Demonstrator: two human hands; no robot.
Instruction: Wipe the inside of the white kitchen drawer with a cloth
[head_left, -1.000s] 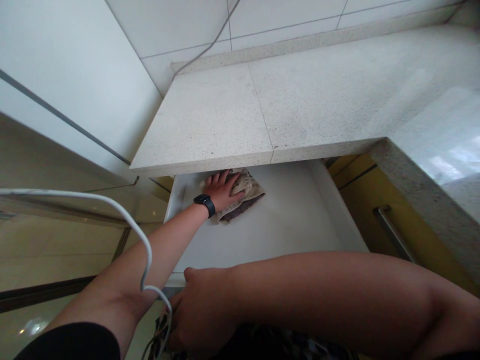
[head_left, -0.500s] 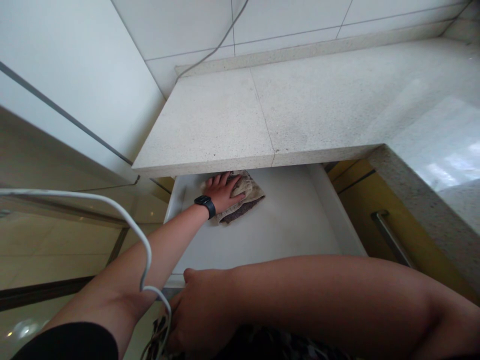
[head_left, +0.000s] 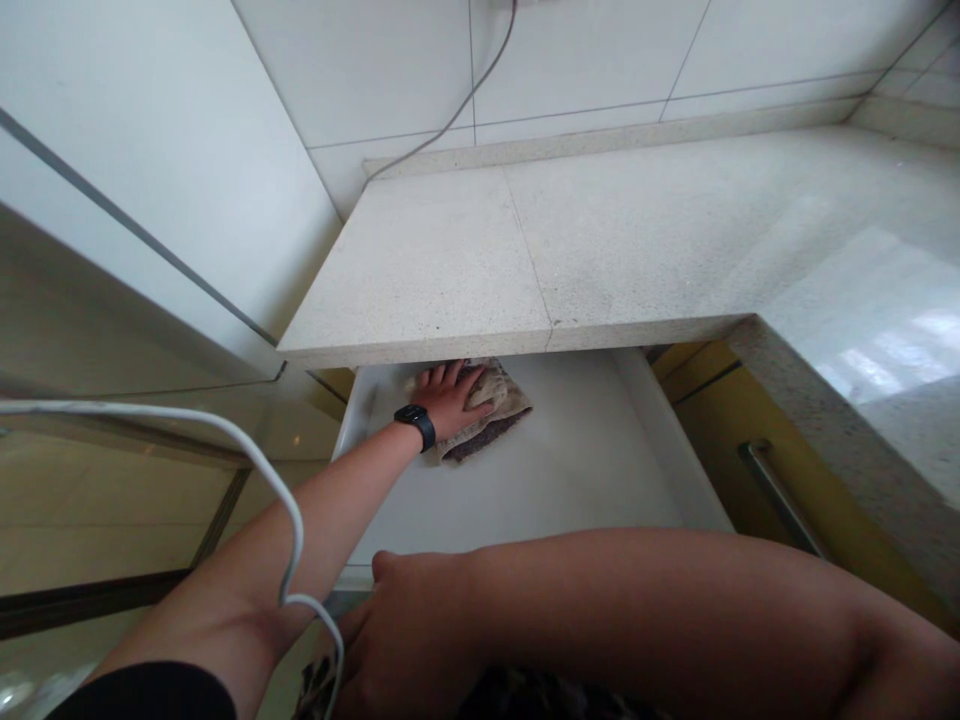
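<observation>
My left hand (head_left: pixel 448 402), with a dark watch (head_left: pixel 415 425) on its wrist, lies palm down with spread fingers on a brown cloth (head_left: pixel 510 400). Beneath the cloth is the white floor of a pulled-out drawer (head_left: pixel 570 460), toward its back left corner. One corner of the cloth is folded, showing a darker underside. Close to my body, my right hand (head_left: pixel 405 620) is bent round the front edge of the drawer, thumb at the top. Its other fingers are partly hidden.
A pale stone countertop (head_left: pixel 630 240) overhangs the back of the drawer. A white cable (head_left: pixel 247 445) loops in front of my left forearm. Yellow cabinet fronts with a metal handle (head_left: pixel 780 495) stand at the right. A tall white cabinet (head_left: pixel 180 150) rises at the left.
The whole view has shifted slightly, so everything sits a little lower. My left hand and the cloth stay at nearly the same spot in the drawer; my right hand keeps its place.
</observation>
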